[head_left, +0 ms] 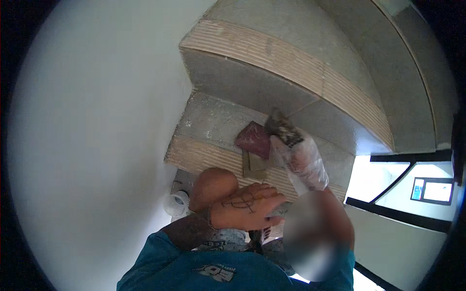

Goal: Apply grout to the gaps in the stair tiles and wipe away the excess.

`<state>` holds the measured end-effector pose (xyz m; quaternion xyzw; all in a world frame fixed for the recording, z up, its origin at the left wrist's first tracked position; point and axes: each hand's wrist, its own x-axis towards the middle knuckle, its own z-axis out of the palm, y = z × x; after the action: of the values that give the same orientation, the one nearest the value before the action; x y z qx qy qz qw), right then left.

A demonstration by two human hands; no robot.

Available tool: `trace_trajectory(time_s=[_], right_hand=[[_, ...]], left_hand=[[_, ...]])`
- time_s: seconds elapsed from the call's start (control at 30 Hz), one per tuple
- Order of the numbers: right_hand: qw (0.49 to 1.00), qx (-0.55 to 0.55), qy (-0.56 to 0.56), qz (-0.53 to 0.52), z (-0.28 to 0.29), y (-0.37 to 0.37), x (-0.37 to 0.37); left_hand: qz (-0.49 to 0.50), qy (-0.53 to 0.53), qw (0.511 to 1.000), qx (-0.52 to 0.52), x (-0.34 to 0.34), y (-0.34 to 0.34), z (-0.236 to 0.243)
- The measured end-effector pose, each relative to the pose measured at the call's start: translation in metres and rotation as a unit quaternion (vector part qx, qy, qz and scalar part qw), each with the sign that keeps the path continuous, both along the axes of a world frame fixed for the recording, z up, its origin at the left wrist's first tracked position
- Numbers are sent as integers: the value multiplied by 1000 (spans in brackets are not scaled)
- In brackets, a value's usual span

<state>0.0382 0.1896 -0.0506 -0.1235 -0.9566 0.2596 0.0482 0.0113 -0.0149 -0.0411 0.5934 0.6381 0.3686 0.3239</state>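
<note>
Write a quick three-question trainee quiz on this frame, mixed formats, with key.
1. Which hand is covered in clear plastic? A) left, B) right, C) neither
2. True or false: the left hand is gripping the dark red piece.
3. Fill in: the white container at the lower left is close to a pale ____.

Key:
1. B, the right hand.
2. False: the left hand is bare, with fingers spread, apart from the dark red piece.
3. Wall.
</note>
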Motion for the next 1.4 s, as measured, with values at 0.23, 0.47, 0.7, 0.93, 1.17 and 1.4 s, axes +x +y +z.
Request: trace_trajectory(time_s=[0.23,0.47,0.7,0.93,1.17,1.4], right_hand=[[919,166,57,352,-97,-3,-60],[875,-26,15,483,-87,17,-70],[854,33,133,501,-57,22,-78],[852,59,165,493,-68,-7,-96],[808,141,154,551,-61,19,-88],[741,323,228,543,-80,24,-109]], left_hand=[[39,-79,996,-28,-4,12,-17],[320,-134,938,-18,-3,-1,-30],[491,-110,820,273,55,-30,-13],[672,-32,648,356,77,-91,31],[740,68,576,340,117,-108,58],[860,89,482,141,154,-131,48]])
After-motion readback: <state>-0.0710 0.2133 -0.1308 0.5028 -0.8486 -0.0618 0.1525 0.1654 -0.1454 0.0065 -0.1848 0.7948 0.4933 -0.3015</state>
